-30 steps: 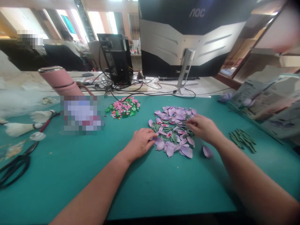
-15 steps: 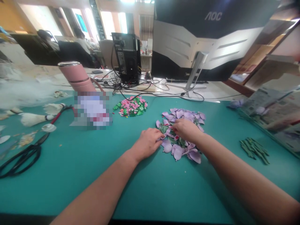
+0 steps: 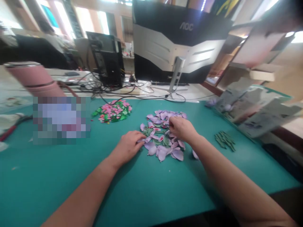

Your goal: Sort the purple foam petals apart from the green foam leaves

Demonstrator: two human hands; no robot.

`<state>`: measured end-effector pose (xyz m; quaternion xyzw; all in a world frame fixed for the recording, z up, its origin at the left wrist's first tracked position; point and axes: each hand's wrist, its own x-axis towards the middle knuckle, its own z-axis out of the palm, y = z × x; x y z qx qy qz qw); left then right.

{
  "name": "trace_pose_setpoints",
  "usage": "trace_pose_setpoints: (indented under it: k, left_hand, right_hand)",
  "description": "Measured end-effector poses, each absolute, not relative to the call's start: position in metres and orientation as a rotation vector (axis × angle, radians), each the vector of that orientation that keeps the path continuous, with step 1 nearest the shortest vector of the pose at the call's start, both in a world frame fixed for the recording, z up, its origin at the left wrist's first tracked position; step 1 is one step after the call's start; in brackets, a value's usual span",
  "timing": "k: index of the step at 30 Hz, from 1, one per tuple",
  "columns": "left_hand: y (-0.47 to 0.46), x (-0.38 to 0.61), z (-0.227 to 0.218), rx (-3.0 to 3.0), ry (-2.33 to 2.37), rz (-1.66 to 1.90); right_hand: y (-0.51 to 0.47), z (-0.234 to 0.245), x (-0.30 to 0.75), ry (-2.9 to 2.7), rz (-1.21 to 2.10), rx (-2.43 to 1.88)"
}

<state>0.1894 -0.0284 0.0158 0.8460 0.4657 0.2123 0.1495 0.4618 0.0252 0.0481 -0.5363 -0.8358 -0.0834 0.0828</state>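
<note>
**Crowded petals, loosely ordered, at risk of scattering**

The person's two bare hands are working at a heap of lilac petals point(image 3: 162, 154), which is lying near the middle of the green mat point(image 3: 142, 192), mixed with dull green leaves. The left hand point(image 3: 127, 146) is resting at the heap's left edge, thumb and fingers nearly together, and they are apparently pinching a pale piece point(image 3: 140, 141). The right hand point(image 3: 182, 128) is hanging over the heap's far right part with its fingers curled inward; the fingertips are facing away, so whether they are gripping anything cannot be told.

Because the pieces are overlapping, lifting one could be dragging neighbours along and spreading the heap. The right forearm is partly covering a stray petal point(image 3: 195, 154), so a low sweep could be knocking it farther off or hiding it. The pink-and-green pile point(image 3: 114, 111) is sitting near enough on the left that a wide push could be mixing the two. The green stems point(image 3: 224, 140) are lying well apart on the right, and only a careless elbow would be threatening them.
</note>
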Motion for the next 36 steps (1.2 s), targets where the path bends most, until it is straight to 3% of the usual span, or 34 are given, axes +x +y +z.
trace_pose_setpoints:
  k: [4, 11, 21, 28, 36]
  left_hand:
    - [-0.021, 0.186, 0.009, 2.433, 1.334, 0.646]
    - [-0.015, 0.183, 0.008, 2.355, 1.419, 0.637]
    - [-0.009, 0.178, 0.009, 2.320, 1.489, 0.668]
    - [-0.024, 0.186, 0.014, 2.313, 1.409, 0.687]
    - [-0.025, 0.182, 0.013, 2.182, 1.550, 0.715]
  right_hand:
    - [0.015, 0.040, 0.544, -2.141, -0.170, -1.825]
    - [-0.024, 0.018, 0.679, -1.648, -0.330, -2.257]
    - [-0.030, -0.009, 0.725, -1.463, -0.338, -2.450]
    - [-0.020, 0.013, 0.690, -1.642, -0.260, -2.281]
    - [0.015, 0.048, 0.475, -2.443, 0.036, -1.316]
